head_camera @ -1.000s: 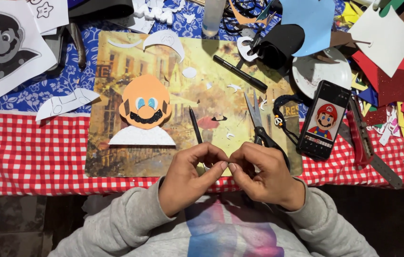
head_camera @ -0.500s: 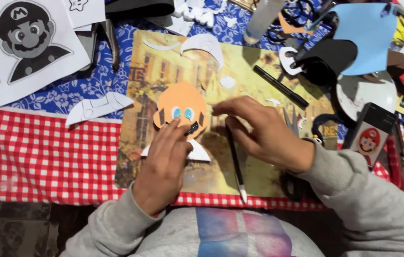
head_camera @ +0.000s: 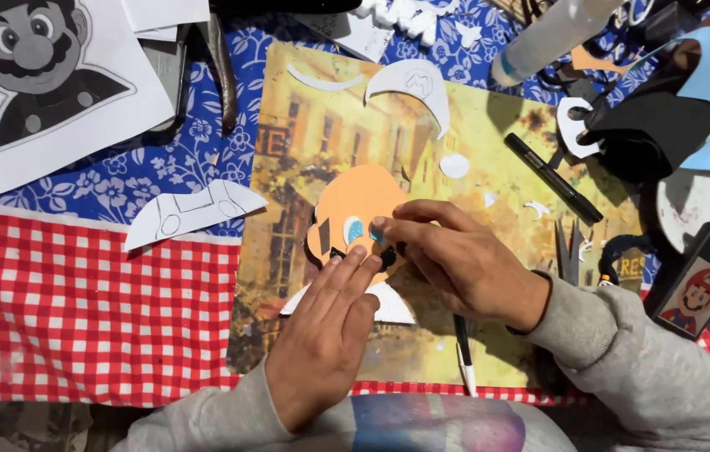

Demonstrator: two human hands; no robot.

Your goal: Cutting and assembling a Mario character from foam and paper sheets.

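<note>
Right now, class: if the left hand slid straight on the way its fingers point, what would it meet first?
The left hand points up and slightly right; it already touches the orange paper face, so it would cross that first.

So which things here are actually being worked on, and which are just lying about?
In use:
left hand
right hand
orange paper face
yellow picture mat

Lying about:
black marker
scissors
phone
printed character sheet
glue bottle

Black marker [head_camera: 552, 177], scissors [head_camera: 570, 251], phone [head_camera: 698, 280], glue bottle [head_camera: 551, 35] — and a grey printed character sheet [head_camera: 37, 75] lying top left.
</note>
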